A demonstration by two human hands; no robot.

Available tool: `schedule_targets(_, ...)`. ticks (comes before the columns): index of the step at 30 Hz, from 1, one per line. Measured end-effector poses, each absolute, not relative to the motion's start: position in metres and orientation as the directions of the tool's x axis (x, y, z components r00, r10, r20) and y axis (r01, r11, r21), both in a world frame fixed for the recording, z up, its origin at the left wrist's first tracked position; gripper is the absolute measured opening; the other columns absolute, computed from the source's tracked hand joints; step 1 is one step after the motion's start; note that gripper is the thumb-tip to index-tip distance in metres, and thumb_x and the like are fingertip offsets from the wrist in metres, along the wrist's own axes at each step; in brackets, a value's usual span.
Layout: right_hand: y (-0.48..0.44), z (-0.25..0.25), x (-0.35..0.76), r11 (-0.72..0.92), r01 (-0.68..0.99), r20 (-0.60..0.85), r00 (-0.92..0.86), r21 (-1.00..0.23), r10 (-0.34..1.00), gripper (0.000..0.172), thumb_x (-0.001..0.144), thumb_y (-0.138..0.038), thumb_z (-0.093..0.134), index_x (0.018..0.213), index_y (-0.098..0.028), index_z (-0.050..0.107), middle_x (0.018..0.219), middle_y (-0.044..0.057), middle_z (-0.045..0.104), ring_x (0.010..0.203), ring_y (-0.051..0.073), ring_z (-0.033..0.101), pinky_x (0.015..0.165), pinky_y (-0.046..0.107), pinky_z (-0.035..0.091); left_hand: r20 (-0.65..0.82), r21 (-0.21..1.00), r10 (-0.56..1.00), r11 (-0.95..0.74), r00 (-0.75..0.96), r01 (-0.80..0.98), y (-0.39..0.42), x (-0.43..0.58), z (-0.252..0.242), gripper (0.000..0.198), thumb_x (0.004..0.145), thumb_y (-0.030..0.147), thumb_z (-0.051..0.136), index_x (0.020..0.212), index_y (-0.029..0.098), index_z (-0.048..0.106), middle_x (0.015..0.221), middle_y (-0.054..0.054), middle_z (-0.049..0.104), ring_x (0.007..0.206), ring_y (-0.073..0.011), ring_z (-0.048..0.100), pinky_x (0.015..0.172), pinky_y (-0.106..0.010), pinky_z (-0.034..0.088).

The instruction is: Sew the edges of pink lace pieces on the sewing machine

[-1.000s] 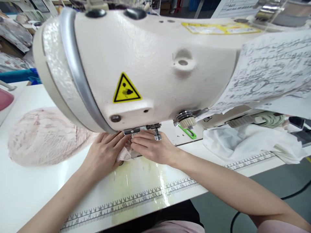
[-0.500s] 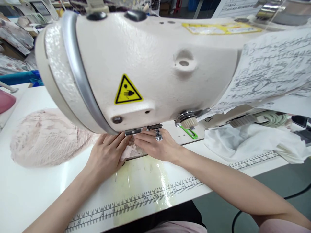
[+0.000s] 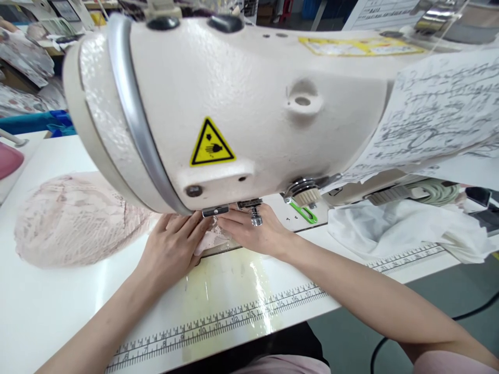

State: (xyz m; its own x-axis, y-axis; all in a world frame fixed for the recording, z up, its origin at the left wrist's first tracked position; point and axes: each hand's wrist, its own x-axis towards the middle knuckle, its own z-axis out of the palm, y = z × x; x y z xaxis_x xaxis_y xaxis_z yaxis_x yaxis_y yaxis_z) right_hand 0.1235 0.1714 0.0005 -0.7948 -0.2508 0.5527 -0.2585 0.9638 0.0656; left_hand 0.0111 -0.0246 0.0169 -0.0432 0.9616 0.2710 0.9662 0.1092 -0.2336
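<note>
Left hand (image 3: 168, 246) and right hand (image 3: 260, 228) on cloth (image 3: 212, 240), nearish surface (image 3: 66, 311) front edge, fingers close together (pinching? can't tell, tips hidden).

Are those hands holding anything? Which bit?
The left hand and right hand lie at the pink cloth, either side of its near end; any grip is hidden.

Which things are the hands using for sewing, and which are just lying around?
Seem to be in use:
- left hand and right hand, under the machine head
- pale pink fabric between them
- sewing machine

Seem to be just lying about:
- green looped piece
- crumpled white material
- coiled pale green cord
</note>
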Motion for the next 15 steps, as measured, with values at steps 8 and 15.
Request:
schedule_targets(8, 0.164, 0.004, 0.129, 0.97, -0.208, 0.611, -0.754, 0.129, -0.243, 0.022, 0.089, -0.004, 0.05, 0.081, -0.019, 0.063, 0.085, -0.005, 0.069, 0.07, 0.009, 0.058, 0.059, 0.026, 0.039, 0.349, -0.123, 0.932, -0.062, 0.102, 0.99, -0.03, 0.006, 0.014, 0.048, 0.093, 0.015, 0.041, 0.141, 0.013, 0.043, 0.131, -0.01, 0.061, 0.121, -0.0245, 0.058, 0.098, -0.04, 0.048)
schedule_targets(15, 0.156, 0.004, 0.13, 0.956, -0.229, 0.65, -0.701, 0.185, -0.294, 0.019, 0.09, -0.005, 0.052, 0.087, -0.017, 0.066, 0.087, -0.003, 0.07, 0.082, 0.009, 0.059, 0.062, 0.025, 0.04, 0.36, -0.106, 0.928, -0.065, 0.099, 0.992, -0.032, -0.001, 0.018, 0.043, 0.092, 0.016, 0.046, 0.134, 0.012, 0.052, 0.126, -0.01, 0.064, 0.118, -0.0261, 0.061, 0.098, -0.043, 0.049)
